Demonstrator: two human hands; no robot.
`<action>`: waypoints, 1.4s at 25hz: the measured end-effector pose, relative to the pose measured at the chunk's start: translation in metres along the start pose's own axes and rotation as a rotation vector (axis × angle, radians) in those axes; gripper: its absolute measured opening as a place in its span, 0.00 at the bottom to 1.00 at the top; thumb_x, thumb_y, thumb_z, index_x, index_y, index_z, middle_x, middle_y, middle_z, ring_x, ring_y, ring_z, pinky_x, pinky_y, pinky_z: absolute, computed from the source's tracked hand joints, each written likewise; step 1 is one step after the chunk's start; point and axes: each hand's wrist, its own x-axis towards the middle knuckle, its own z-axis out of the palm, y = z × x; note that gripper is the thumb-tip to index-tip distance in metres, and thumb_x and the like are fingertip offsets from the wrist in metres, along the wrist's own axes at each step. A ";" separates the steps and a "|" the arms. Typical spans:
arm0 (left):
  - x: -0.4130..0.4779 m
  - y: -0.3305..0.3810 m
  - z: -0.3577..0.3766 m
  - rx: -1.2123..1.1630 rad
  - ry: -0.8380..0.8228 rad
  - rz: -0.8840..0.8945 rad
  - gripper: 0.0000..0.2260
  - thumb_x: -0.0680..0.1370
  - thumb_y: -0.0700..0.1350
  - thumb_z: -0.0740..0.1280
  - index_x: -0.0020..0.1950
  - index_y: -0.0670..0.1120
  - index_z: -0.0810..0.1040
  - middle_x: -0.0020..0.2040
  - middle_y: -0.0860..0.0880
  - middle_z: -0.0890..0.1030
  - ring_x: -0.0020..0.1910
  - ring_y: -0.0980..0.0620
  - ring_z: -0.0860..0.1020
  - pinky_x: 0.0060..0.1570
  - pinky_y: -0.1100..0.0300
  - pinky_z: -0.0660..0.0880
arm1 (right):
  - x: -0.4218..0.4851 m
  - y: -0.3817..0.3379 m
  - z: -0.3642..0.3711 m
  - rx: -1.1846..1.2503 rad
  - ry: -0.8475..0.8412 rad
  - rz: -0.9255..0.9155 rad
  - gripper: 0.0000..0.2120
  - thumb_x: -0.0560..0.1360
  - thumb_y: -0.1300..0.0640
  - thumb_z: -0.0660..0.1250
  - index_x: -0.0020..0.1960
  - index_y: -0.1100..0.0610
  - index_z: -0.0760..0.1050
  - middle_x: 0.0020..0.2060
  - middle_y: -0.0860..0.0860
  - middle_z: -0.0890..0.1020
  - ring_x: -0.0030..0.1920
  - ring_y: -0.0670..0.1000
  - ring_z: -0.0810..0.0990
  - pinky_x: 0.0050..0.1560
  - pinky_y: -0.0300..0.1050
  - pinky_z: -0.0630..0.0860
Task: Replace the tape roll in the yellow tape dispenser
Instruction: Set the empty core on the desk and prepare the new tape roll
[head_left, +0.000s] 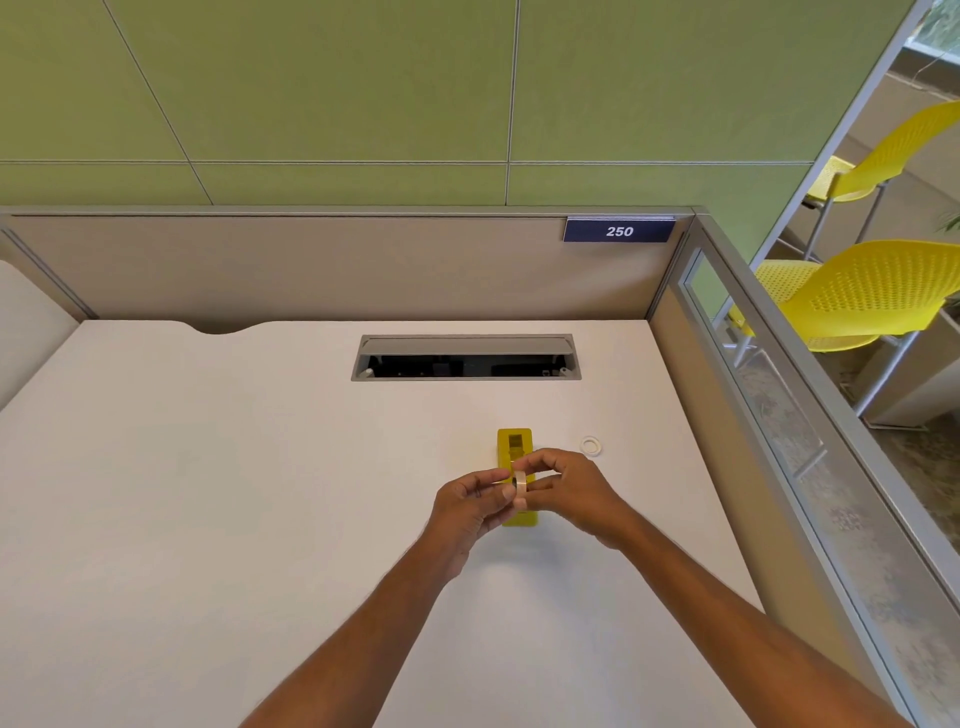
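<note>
Two bare forearms reach up from the near edge and meet over the white bench (208, 493). Both hands are pinched on a fresh tape roll (520, 484) held on edge between them: the left hand (470, 506) grips its near face with fingers curled in, the right hand (571, 493) closes thumb and fingers round its far side. The roll hangs just above the yellow tape dispenser (515, 446), which lies flat beneath the fingers, its far end clear. An empty core (591, 446) rests on the bench beside the dispenser's right. The risk, as I judge it: the loose tape end may stick to a fingertip, or the roll may go in facing the wrong way, so the strip would not feed to the cutter
</note>
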 end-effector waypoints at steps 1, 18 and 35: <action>0.003 0.001 0.001 -0.005 -0.002 -0.002 0.15 0.79 0.33 0.77 0.66 0.37 0.84 0.59 0.36 0.89 0.55 0.43 0.90 0.54 0.56 0.88 | 0.005 -0.002 -0.002 -0.039 -0.012 0.000 0.22 0.70 0.65 0.83 0.61 0.52 0.84 0.56 0.51 0.89 0.53 0.53 0.91 0.61 0.56 0.87; 0.046 0.007 -0.008 0.031 0.142 -0.115 0.15 0.79 0.36 0.78 0.65 0.38 0.84 0.50 0.40 0.89 0.48 0.44 0.87 0.51 0.55 0.89 | 0.073 0.008 -0.006 -0.407 0.094 -0.052 0.28 0.68 0.64 0.84 0.66 0.53 0.84 0.61 0.48 0.85 0.62 0.49 0.83 0.62 0.47 0.82; 0.057 0.004 -0.019 0.172 0.262 -0.153 0.08 0.80 0.40 0.78 0.59 0.45 0.86 0.49 0.46 0.88 0.44 0.48 0.85 0.52 0.53 0.85 | 0.097 0.017 0.005 -0.756 0.143 -0.021 0.26 0.74 0.54 0.81 0.71 0.48 0.81 0.68 0.47 0.83 0.68 0.52 0.77 0.64 0.53 0.80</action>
